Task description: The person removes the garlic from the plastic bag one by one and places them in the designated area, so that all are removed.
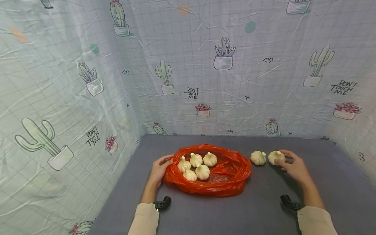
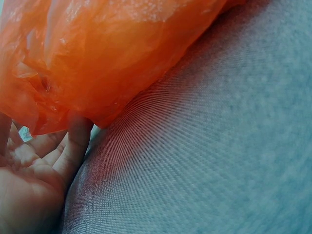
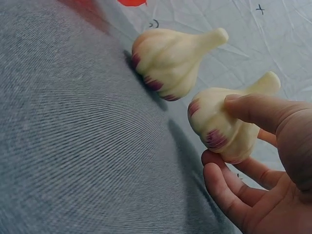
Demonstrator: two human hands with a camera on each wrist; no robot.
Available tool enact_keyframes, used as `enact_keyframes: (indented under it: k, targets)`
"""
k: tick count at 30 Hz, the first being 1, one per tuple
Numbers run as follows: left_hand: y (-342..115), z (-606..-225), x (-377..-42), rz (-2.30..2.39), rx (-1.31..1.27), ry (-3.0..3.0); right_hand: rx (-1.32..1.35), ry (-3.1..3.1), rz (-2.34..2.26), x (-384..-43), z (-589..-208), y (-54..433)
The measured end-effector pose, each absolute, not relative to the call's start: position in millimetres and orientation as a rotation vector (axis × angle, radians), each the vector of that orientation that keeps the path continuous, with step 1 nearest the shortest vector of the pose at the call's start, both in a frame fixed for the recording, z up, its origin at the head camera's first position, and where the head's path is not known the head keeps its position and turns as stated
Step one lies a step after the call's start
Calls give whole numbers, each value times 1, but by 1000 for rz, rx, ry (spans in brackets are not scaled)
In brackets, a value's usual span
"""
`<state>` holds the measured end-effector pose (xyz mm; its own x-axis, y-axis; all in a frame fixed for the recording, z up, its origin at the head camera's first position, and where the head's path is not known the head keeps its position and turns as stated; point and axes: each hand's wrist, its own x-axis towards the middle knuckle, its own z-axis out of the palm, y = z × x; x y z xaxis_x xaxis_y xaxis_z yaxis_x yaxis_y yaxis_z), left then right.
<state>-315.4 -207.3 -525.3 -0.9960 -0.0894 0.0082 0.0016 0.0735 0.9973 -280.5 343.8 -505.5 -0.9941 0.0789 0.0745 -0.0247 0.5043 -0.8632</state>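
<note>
A red plastic bag [image 1: 207, 188] lies spread open on the table, with several garlic bulbs [image 1: 202, 172] inside, mostly toward its left. At the bag's left edge, my left hand [image 1: 159, 169] holds the rim; in the left wrist view the orange-looking plastic [image 2: 122, 53] covers some fingertips. To the right of the bag, my right hand [image 1: 297, 168] grips a garlic bulb [image 1: 275, 157] between thumb and fingers. The right wrist view shows this bulb's purple-streaked base and pale stem. Another garlic bulb [image 1: 258, 158] sits between the bag and the held one.
A grey cloth [image 1: 223, 215] covers the table. Hanging sheets with cactus prints [image 1: 188, 75] stand along the back and sides. A black wrist device [image 1: 163, 203] sits on the left forearm and another wrist device [image 1: 290, 203] on the right.
</note>
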Motion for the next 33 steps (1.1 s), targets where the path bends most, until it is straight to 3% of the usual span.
enact_keyframes:
  k: [33]
  targets:
    - [-207, -522, -313, -2098, 102, -2257, -82, -2734, 1424, -281, -507, 338]
